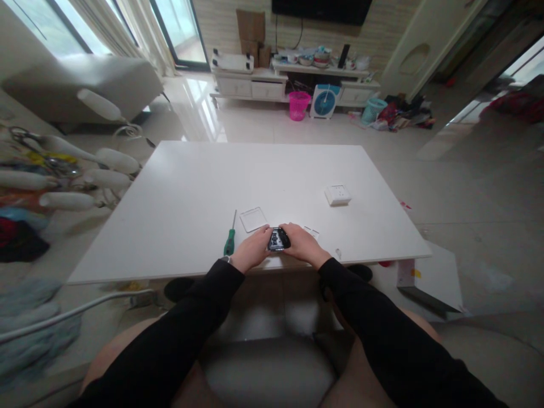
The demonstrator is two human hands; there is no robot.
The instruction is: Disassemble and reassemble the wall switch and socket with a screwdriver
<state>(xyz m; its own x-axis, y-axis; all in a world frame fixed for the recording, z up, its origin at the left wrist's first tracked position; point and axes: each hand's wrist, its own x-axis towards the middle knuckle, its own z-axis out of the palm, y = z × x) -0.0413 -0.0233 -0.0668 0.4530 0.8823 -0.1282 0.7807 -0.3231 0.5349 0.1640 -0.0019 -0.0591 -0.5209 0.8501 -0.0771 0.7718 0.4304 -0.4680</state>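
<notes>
Both hands hold a small black electrical part [279,239] with grey and silvery details on its upper face, at the table's near edge. My left hand [256,247] grips its left side, and my right hand [301,242] closes on the right side. Just beyond my left hand lies a thin white square frame [254,219]. A screwdriver [230,241] with a green handle rests to the left, its shaft pointing away. Partly hidden behind my right hand is a small white piece [312,232]. Farther right sits a white wall socket on a box [338,195].
The white table [191,181] spans the middle of the view. A small clear or whitish item [338,253] lies near its front edge. Below the right corner stands an open white carton [433,277]. A white lamp or stand with several arms [114,161] reaches towards the left edge.
</notes>
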